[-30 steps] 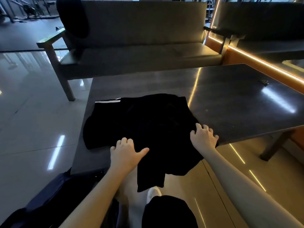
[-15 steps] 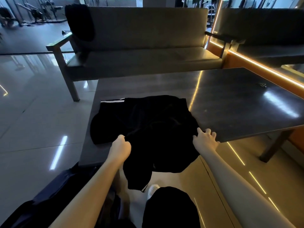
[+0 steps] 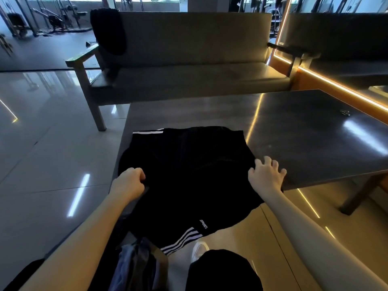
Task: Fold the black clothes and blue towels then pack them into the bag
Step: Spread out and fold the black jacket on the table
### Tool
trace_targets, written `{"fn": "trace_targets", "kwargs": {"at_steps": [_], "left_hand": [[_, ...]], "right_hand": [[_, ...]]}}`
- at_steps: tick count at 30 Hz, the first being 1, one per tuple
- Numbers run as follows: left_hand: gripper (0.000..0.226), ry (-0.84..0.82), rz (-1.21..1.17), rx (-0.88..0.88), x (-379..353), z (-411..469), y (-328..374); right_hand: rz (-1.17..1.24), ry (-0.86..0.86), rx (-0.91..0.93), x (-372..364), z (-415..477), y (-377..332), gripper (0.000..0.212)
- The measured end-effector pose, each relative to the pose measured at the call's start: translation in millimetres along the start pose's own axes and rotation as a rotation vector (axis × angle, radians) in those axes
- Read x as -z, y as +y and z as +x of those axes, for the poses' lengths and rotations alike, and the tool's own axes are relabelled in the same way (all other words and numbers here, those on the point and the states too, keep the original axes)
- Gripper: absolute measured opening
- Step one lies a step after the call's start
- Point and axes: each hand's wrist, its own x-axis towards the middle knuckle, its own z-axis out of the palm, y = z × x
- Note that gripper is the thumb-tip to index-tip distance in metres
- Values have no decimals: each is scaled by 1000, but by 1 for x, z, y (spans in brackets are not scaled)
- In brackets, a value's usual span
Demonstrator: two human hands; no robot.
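Glossy grey floor tiles and a long grey sofa (image 3: 189, 66) form the background of a gym lounge. Nearer, a dark low counter (image 3: 315, 133) carries a black garment (image 3: 189, 169) with white stripes. It is spread at the near left corner, with its lower part hanging over the near edge.

The person's left hand (image 3: 128, 183) is clenched on the cloth at the garment's left side. The right hand (image 3: 266, 175) has its fingers spread and arched, pressing where the garment's right edge meets the counter; no grip shows.

Another black item (image 3: 109, 32) hangs over the sofa's back corner. Bunched blue-grey fabric (image 3: 134, 267) sits below the near edge; whether it is bag or towel is unclear.

The garment looks thin, light and limp, and likely to slide on the polished top. It is best pinched at hems or corners with both hands, then smoothed flat before each fold.
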Motion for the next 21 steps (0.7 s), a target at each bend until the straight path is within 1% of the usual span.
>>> {"fn": "trace_targets", "kwargs": {"at_steps": [1, 2, 4, 6, 7, 8, 11, 16, 21], "left_hand": [[33, 39, -31, -16, -3, 3, 0], [39, 59, -63, -23, -6, 6, 1], [55, -21, -71, -9, -11, 10, 5], [68, -155, 43, 0, -19, 10, 9], [72, -197, 103, 6, -23, 8, 12], [76, -211, 145, 10, -27, 7, 13], [78, -169, 208, 11, -37, 6, 14], [71, -110, 174, 38, -43, 26, 7], [68, -115, 189, 45, -37, 66, 4]], "right_hand": [[60, 29, 69, 0, 8, -4, 44], [93, 20, 140, -1, 17, -10, 47], [76, -104, 229, -5, 38, -21, 50], [9, -293, 219, -13, 53, -31, 52], [-29, -353, 205, -19, 55, -33, 53], [-55, -365, 197, -26, 56, -34, 55], [-52, -278, 185, -41, 52, -33, 56], [-41, -270, 139, -42, 66, -31, 57], [-36, -248, 118, -47, 87, -32, 58]]}}
